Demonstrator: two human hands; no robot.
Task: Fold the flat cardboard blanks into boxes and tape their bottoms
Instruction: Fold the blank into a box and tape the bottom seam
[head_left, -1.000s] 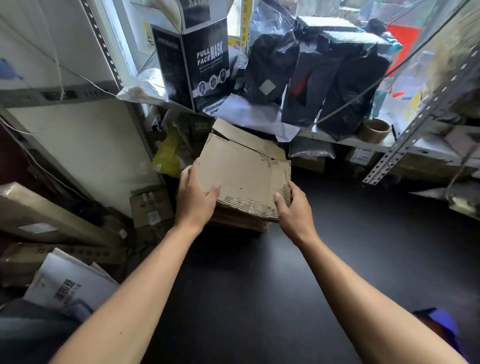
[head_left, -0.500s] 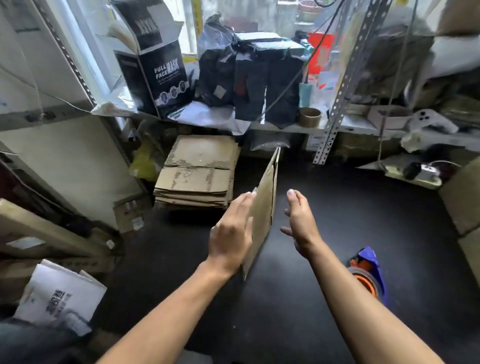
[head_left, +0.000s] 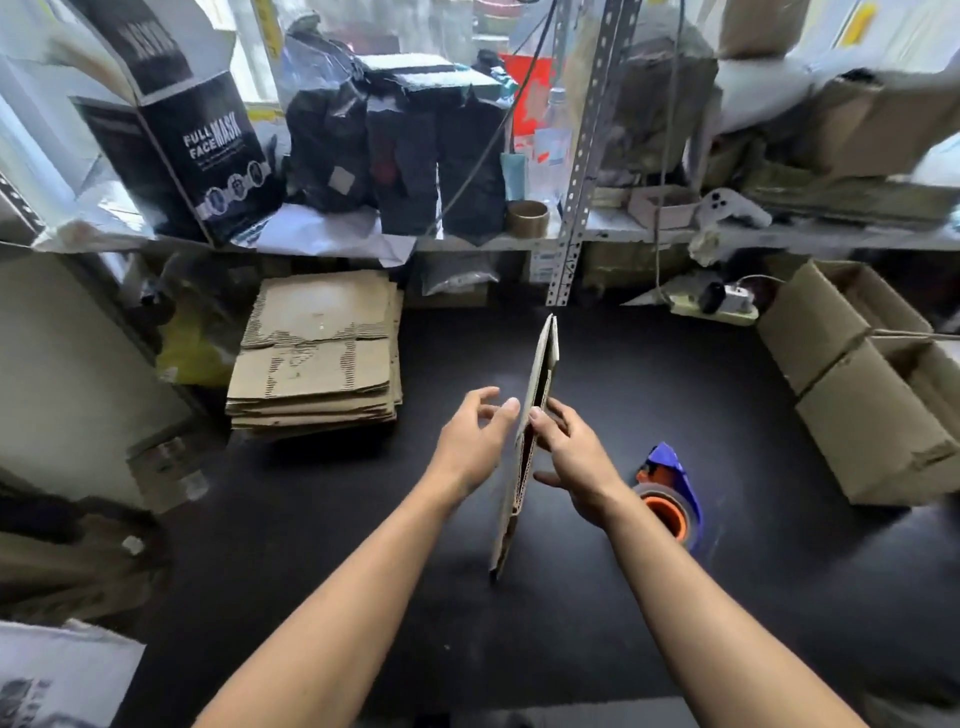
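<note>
We find one flat cardboard blank standing on edge on the desk between our hands — left hand touching its face with relaxed fingers, right hand pinching its edge — the stack of blanks lying well left.

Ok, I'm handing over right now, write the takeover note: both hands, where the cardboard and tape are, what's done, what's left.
Left hand: open, fingertips beside the blank, no grip.
Right hand: pinches the cardboard blank, held on edge above the black table, its layers just parting.
Stack of flat blanks: back left on the table.
Tape dispenser: on the table, right of the right hand.
Done: one blank taken in hand.
Left: open it, fold the bottom flaps, tape, then the rest.
</note>
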